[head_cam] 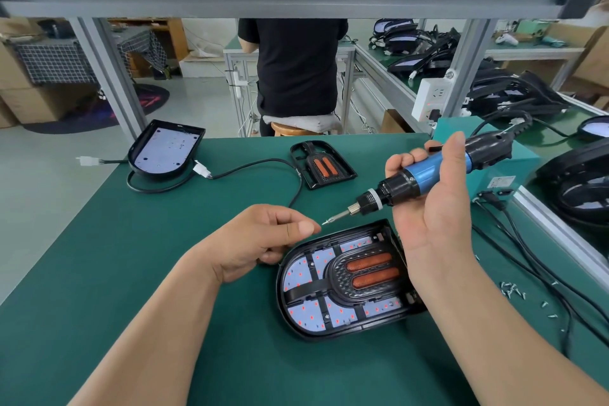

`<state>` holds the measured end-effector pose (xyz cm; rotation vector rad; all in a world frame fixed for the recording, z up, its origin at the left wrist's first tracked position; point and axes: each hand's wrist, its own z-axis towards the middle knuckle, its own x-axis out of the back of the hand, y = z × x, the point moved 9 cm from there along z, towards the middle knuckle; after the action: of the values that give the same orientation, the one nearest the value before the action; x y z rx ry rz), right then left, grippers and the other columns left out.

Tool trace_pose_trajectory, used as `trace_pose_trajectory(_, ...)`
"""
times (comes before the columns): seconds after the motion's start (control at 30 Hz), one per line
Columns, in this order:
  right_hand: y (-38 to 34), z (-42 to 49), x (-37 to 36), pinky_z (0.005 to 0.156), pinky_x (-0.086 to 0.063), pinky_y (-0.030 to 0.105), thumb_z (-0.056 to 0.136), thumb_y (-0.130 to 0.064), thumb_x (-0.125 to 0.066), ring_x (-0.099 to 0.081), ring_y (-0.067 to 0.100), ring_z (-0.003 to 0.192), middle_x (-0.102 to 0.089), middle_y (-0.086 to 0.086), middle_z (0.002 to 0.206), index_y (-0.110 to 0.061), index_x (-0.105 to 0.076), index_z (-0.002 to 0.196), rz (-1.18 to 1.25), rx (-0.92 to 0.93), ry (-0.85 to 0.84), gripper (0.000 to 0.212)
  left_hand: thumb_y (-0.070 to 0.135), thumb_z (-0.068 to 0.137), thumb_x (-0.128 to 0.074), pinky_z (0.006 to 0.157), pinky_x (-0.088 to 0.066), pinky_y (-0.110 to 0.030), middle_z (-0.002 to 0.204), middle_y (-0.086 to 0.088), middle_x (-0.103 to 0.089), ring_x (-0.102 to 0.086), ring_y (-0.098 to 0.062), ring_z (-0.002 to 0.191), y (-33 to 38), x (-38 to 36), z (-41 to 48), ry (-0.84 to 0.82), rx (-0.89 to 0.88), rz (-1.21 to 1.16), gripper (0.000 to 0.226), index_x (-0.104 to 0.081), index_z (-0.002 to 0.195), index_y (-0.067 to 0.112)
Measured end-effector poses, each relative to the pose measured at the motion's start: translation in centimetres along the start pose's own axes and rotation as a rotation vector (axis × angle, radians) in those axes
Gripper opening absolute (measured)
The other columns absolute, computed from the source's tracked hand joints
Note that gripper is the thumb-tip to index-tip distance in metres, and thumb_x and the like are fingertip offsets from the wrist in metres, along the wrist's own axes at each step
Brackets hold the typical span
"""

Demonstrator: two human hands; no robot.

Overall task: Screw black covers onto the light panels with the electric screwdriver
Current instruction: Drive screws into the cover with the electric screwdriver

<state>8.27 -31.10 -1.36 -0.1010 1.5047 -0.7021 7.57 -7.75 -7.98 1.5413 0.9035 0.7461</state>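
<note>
1. Left hand hovers just at 10 o'clock of the near light panel. Its fingers are curled and the thumb is pressed against the forefinger. I cannot tell whether a screw is pinched between them.
2. Right hand is wrapped round the blue-and-black screwdriver, holding it above the panel's 1 o'clock corner. The tool is tilted, with its bit pointing toward 8 o'clock. The tip ends just beside the left thumb.
3. The near light panel lies flat on the green table, at 5 o'clock from the table's middle. A black cover with two orange bars sits in it, and red dots glow on the white board around the cover.
4. A second light panel rests at the table's 10 o'clock corner with its white board bare. Its cable curves across toward 12 o'clock.
5. A spare cover lies at 12 o'clock, well apart from the near panel.
6. Loose screws are scattered at 3 o'clock of the near panel.
7. A teal box stands at the table's 2 o'clock edge, behind the right hand.
8. Beyond the table at 12 o'clock, a person in a black shirt sits on a stool, back turned.
</note>
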Motion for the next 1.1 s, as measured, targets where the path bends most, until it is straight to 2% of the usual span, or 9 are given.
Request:
trace_pose_trajectory(0.07,-0.3,0.1,0.0,0.079,-0.058,0.035,0.101,-0.038,-0.072,-0.057,0.016,0.067,-0.055,0.002,0.078,-0.012,-0.056,0.103,0.01,0.0,0.006,0.031,0.039,0.079,-0.084,0.047,-0.022,-0.018,0.084,-0.006,-0.068,-0.037,-0.008,0.055,0.0,-0.5,-0.2,-0.046,0.021,0.02,0.047,-0.079,0.111,0.005)
trace_pose_trajectory(0.13,-0.7,0.3,0.1,0.076,-0.058,0.034,0.101,-0.036,-0.073,-0.058,0.015,0.066,-0.056,0.002,0.077,-0.012,-0.057,0.102,0.022,-0.001,0.016,0.029,0.039,0.077,-0.085,0.048,-0.022,-0.019,0.09,-0.01,-0.07,-0.04,-0.009,0.059,0.0,-0.8,-0.5,-0.076,0.04,0.047,0.05,-0.079,0.114,0.005)
trace_pose_trajectory(0.3,-2.0,0.6,-0.3,0.07,-0.057,0.032,0.103,-0.035,-0.072,-0.059,0.014,0.062,-0.056,0.002,0.075,-0.011,-0.056,0.102,0.045,0.014,0.02,0.029,0.026,0.075,-0.086,0.048,-0.024,-0.02,0.084,-0.006,-0.071,-0.04,-0.012,0.063,-0.4,-0.1,-0.5,0.006,0.1,0.161,0.035,-0.082,0.108,0.013)
trace_pose_trajectory(0.5,-4.3,0.3,0.3,0.076,-0.056,0.031,0.102,-0.035,-0.072,-0.057,0.012,0.069,-0.055,0.001,0.08,-0.011,-0.056,0.106,0.014,0.045,-0.021,0.029,0.031,0.076,-0.083,0.05,-0.021,-0.024,0.083,-0.008,-0.071,-0.038,-0.017,0.065,-0.2,0.6,-0.4,0.072,0.067,0.189,0.031,-0.084,0.102,0.015)
trace_pose_trajectory(0.63,-5.7,0.1,1.3,0.075,-0.054,0.029,0.104,-0.036,-0.069,-0.053,0.012,0.071,-0.052,-0.001,0.08,-0.013,-0.056,0.104,-0.044,0.058,-0.03,0.027,0.037,0.073,-0.083,0.052,-0.028,-0.024,0.085,-0.01,-0.075,-0.051,-0.016,0.068,0.0,1.6,-0.5,0.129,0.051,0.183,0.035,-0.084,0.102,0.017)
trace_pose_trajectory(0.73,-6.2,0.1,1.3,0.072,-0.052,0.027,0.104,-0.036,-0.067,-0.051,0.013,0.071,-0.051,-0.002,0.079,-0.015,-0.056,0.102,-0.077,0.051,-0.047,0.023,0.032,0.075,-0.083,0.056,-0.039,-0.023,0.09,-0.013,-0.079,-0.063,-0.018,0.073,0.1,2.1,-0.6,0.154,0.053,0.154,0.031,-0.084,0.102,0.016)
trace_pose_trajectory(0.8,-6.5,0.0,1.1,0.07,-0.051,0.026,0.106,-0.035,-0.063,-0.05,0.013,0.071,-0.05,-0.003,0.079,-0.017,-0.055,0.102,-0.113,0.057,-0.072,0.02,0.029,0.076,-0.082,0.053,-0.045,-0.019,0.089,-0.013,-0.079,-0.066,-0.016,0.069,0.2,2.2,-0.7,0.163,0.049,0.139,0.029,-0.084,0.101,0.015)
trace_pose_trajectory(1.1,-6.1,-0.7,-0.3,0.063,-0.046,0.025,0.104,-0.029,-0.052,-0.046,0.013,0.067,-0.048,-0.004,0.074,-0.019,-0.058,0.099,-0.296,0.033,-0.223,0.013,0.026,0.078,-0.081,0.051,-0.047,-0.017,0.087,-0.012,-0.079,-0.069,-0.013,0.067,0.2,2.5,-0.7,0.166,0.041,0.118,0.027,-0.084,0.101,0.013)
